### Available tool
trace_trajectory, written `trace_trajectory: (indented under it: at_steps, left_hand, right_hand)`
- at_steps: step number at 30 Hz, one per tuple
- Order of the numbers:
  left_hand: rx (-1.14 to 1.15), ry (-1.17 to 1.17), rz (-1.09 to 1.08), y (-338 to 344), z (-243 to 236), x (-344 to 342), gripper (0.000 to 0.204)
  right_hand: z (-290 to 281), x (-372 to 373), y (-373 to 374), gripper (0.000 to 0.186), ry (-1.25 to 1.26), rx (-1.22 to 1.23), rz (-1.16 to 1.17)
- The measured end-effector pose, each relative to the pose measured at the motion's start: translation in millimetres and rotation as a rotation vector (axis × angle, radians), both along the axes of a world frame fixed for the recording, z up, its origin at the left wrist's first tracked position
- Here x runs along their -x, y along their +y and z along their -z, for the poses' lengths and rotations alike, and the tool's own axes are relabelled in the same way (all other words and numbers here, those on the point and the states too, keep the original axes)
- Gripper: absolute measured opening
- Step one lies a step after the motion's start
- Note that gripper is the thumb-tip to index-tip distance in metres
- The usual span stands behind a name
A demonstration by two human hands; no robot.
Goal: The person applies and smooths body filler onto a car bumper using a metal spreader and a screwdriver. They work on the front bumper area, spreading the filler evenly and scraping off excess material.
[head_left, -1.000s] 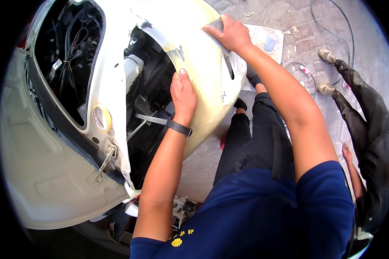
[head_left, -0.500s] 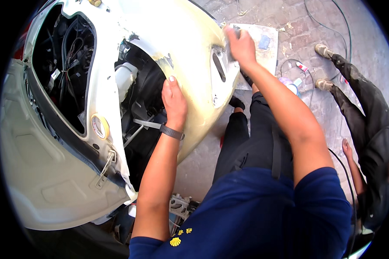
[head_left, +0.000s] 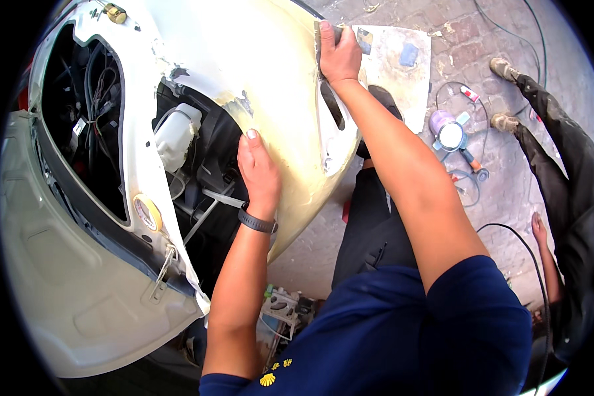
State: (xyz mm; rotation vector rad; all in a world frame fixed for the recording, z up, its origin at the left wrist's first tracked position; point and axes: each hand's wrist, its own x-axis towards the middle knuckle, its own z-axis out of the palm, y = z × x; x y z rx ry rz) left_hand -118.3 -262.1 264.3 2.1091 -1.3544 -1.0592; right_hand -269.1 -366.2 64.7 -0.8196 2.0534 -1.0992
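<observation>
The car fender [head_left: 290,99], white with a wide patch of yellowish filler, fills the middle. My left hand [head_left: 259,170] grips its wheel-arch edge, thumb on the outside and the other fingers mostly hidden. At the fender's far right part, above an oblong opening, my right hand [head_left: 340,59] is closed around a grey-brown sanding block [head_left: 318,46] and presses it to the surface. Only the block's edges show past my fingers. Bare patches [head_left: 239,104] with chipped paint lie along the top of the arch.
A roll of masking tape [head_left: 148,212] rests by the engine-bay edge, near a detached-looking pale panel [head_left: 92,277]. On the brick floor are a stained board [head_left: 393,79], a purple-rimmed container [head_left: 447,129], a tool [head_left: 474,164] and hoses. Another person's legs [head_left: 561,152] are at right.
My right hand has shifted left and slightly up along the fender with the sanding block. My left hand keeps its hold on the arch. The view has shifted, revealing more of the floor tool.
</observation>
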Motion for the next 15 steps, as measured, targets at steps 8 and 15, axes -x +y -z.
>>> trace_trajectory:
  at_steps: [8, 15]
  left_hand:
    - [-0.069, -0.071, 0.031, 0.2, -2.0, -6.8, 0.049]
    - [-0.086, -0.045, 0.026, -0.3, -5.1, -4.8, 0.050]
  right_hand:
    - [-19.4, 3.8, -2.4, 0.068, -0.003, 0.254, -0.175]
    - [-18.5, 11.1, -16.5, 0.060, -0.043, 0.354, -0.123]
